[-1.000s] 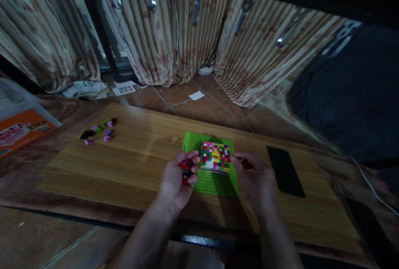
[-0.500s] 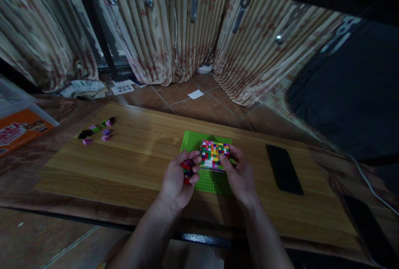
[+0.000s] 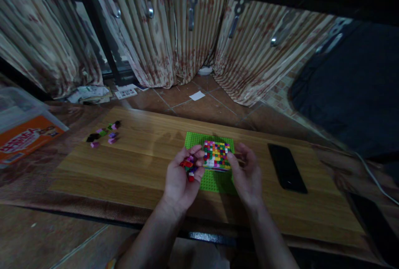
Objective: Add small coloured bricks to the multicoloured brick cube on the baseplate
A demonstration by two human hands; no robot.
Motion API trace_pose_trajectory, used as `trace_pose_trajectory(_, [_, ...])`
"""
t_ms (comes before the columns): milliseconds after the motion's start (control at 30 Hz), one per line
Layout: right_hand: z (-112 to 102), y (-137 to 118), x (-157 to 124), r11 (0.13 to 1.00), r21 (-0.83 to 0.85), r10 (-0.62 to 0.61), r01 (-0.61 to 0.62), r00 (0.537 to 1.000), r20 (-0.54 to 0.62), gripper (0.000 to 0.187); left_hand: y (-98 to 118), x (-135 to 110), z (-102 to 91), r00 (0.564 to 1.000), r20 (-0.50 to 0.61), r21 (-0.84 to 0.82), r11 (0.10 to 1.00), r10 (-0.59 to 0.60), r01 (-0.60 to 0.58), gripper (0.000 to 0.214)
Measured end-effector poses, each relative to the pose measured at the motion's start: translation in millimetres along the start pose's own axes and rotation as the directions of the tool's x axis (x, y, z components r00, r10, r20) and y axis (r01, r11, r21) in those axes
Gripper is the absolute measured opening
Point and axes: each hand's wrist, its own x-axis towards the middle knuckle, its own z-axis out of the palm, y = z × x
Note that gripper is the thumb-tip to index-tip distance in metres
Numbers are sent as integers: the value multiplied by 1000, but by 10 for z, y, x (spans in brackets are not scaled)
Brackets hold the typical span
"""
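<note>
A many-coloured block of small toy bricks stands on a green studded baseplate. My left hand, palm up and cupped, holds several loose toy bricks in red, purple and other colours; its fingertips are close to the block's left side. At the block's right side is my right hand, thumb and fingers apart with nothing seen between them. Its thumb tip is by the block's right edge; whether it touches cannot be made out.
More loose bricks, pink, green, purple and black, lie at the left of the wooden board. A black phone lies to the right, and another dark flat object sits beyond the board. A clear tub with an orange label stands far left.
My right thumb has come off the block's top and the right fingers have spread away from its side. My left hand has opened somewhat, showing more of its bricks. The view has shifted slightly.
</note>
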Motion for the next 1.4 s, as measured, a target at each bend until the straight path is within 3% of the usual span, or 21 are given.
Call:
trace_pose_trajectory(100, [-66, -169, -40, 979, -20, -203, 202, 970, -136, 28, -5, -49, 65, 996, 91, -69, 997, -25, 32, 28])
trace_pose_trajectory(167, [-87, -327, -91, 951, 36, -304, 306, 951, -56, 15, -19, -69, 96, 989, 139, -94, 994, -48, 61, 33])
trace_pose_trajectory(233, [-93, -481, -148, 930, 85, -367, 359, 922, 125, 11, -34, -80, 112, 984, 167, -107, 991, -57, 76, 39])
trace_pose_trajectory(333, [-97, -638, -210, 926, 76, -372, 371, 853, 367, 14, -47, -83, 113, 979, 197, -119, 990, -47, 71, 45])
trace_pose_trajectory(400, [-101, -679, -227, 929, 19, -338, 369, 830, 443, 14, -50, -80, 106, 977, 211, -109, 992, -41, 65, 46])
trace_pose_trajectory(700, [-57, -655, -261, 889, -83, -364, 449, 806, 468, 12, -69, -94, 99, 972, 229, -87, 994, -50, 72, 46])
trace_pose_trajectory(767, [-92, -624, -225, 893, -47, -388, 448, 819, 422, 13, -64, -95, 109, 973, 221, -93, 992, -59, 81, 44])
trace_pose_trajectory(867, [-206, -503, -93, 920, 13, -382, 392, 888, 254, 9, -25, -59, 98, 989, 150, -119, 992, -14, 32, 36])
trace_pose_trajectory(933, [-285, -378, 15, 953, 38, -304, 302, 944, 128, 8, 18, -14, 66, 998, 29, -112, 993, 51, -48, 28])
trace_pose_trajectory(1000, [-323, -242, 99, 979, 91, -189, 181, 979, 83, 11, 59, 29, 20, 990, -110, -45, 995, 87, -93, 23])
trace_pose_trajectory(1067, [-306, -119, 135, 987, 143, -87, 73, 992, 95, 12, 83, 59, -20, 984, -158, 11, 997, 77, -77, 24])
trace_pose_trajectory(1167, [-215, 9, 120, 985, 173, -27, -4, 984, 177, 12, 76, 74, -48, 989, -140, 34, 998, 49, -45, 26])
trace_pose_trajectory(1400, [-109, 126, 106, 985, 171, -61, 17, 965, 254, 9, 24, 80, -41, 986, -163, 87, 996, 34, -20, 20])
